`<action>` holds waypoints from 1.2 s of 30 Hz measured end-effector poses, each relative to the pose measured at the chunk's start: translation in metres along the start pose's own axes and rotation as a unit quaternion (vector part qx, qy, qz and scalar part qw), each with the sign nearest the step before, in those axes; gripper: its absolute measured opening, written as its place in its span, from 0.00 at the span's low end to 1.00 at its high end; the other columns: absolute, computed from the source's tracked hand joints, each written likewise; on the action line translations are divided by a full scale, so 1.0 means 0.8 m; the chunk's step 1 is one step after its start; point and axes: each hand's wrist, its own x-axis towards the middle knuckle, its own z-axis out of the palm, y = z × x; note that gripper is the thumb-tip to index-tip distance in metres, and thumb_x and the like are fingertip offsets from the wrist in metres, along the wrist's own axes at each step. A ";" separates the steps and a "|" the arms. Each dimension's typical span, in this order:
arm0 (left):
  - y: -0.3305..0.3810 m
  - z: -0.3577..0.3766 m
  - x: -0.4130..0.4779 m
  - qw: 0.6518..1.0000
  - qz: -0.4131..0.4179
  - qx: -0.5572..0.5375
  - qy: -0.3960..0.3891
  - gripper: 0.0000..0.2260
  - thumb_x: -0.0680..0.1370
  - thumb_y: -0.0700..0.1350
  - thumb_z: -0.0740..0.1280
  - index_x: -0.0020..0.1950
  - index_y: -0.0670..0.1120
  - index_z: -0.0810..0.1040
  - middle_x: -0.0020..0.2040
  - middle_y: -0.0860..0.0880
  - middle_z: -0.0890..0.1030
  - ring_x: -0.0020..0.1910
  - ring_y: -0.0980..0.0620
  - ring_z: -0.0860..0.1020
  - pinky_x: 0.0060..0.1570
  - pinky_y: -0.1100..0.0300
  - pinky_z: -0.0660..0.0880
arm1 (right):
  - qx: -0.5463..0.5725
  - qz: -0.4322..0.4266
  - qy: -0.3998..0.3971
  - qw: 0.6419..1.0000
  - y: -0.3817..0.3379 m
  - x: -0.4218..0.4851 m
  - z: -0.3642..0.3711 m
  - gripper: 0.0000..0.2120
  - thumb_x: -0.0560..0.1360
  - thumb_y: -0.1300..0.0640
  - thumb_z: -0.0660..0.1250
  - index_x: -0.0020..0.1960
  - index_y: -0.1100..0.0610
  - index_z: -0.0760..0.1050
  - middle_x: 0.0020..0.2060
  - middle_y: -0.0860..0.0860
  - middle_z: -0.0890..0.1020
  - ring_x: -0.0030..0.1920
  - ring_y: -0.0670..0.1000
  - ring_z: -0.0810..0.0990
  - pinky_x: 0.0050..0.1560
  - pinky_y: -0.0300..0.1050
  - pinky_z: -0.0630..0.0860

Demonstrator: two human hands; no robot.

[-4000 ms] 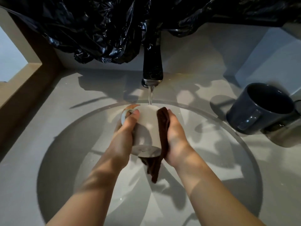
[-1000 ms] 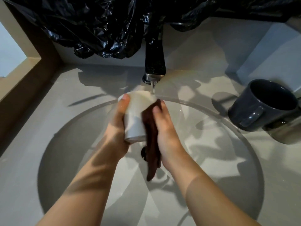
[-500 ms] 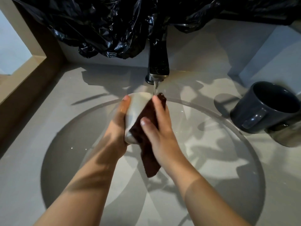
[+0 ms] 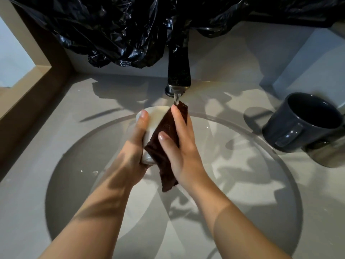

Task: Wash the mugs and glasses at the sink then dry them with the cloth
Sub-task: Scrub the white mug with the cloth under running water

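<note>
Two hands on one mug, dead centre of the frame. My left hand (image 4: 136, 144) is wrapped round the white mug (image 4: 156, 116) from its left side, one digit lying up along the wall, the rest curled behind where I can't see them. My right hand (image 4: 184, 156) comes in from the right w/ fingers laid out straight, index and thumb pressing the brown cloth (image 4: 166, 146) flat onto the mug's near wall. The cloth's tail hangs loose below my palm.

The mug sits over the sink basin (image 4: 252, 193), just under the faucet (image 4: 179, 71) in the upper middle. The water stream (image 4: 176, 99) lands on the cloth's top corner, right by my index tip.

What the next stroke turns on: the mug's long axis runs up-frame, from low centre-left toward the spout, so my right fingers lie along it, not across. I'd judge this is mid-wash. To reach the far side, the left has to roll the mug round that axis. Which end is the mouth — can't tell.

The dark mug (image 4: 298, 124) waits tilted at the right edge, well apart from both hands, nearer the right — prob. next up.
</note>
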 end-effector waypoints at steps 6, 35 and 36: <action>-0.005 0.009 0.000 1.000 0.004 0.018 -0.012 0.22 0.66 0.58 0.64 0.52 0.44 0.79 0.38 0.46 0.84 0.35 0.51 0.82 0.35 0.59 0.79 | 0.264 0.243 0.019 0.933 -0.004 0.021 -0.018 0.21 0.77 0.37 0.55 0.53 0.48 0.79 0.48 0.50 0.85 0.49 0.49 0.82 0.54 0.47 0.78; -0.003 0.005 -0.004 0.984 0.114 0.128 0.051 0.24 0.60 0.51 0.75 0.54 0.55 0.72 0.38 0.58 0.82 0.37 0.60 0.81 0.33 0.63 0.77 | 0.136 0.232 0.219 0.938 0.006 0.027 -0.029 0.12 0.78 0.48 0.61 0.41 0.53 0.76 0.41 0.52 0.81 0.42 0.53 0.79 0.46 0.46 0.77; 0.000 0.003 -0.005 0.978 0.136 0.155 0.036 0.27 0.58 0.50 0.76 0.53 0.57 0.71 0.36 0.61 0.81 0.36 0.61 0.81 0.33 0.64 0.77 | 0.166 0.261 0.203 0.929 0.006 0.028 -0.031 0.11 0.78 0.50 0.62 0.41 0.53 0.76 0.40 0.53 0.81 0.41 0.53 0.79 0.44 0.47 0.77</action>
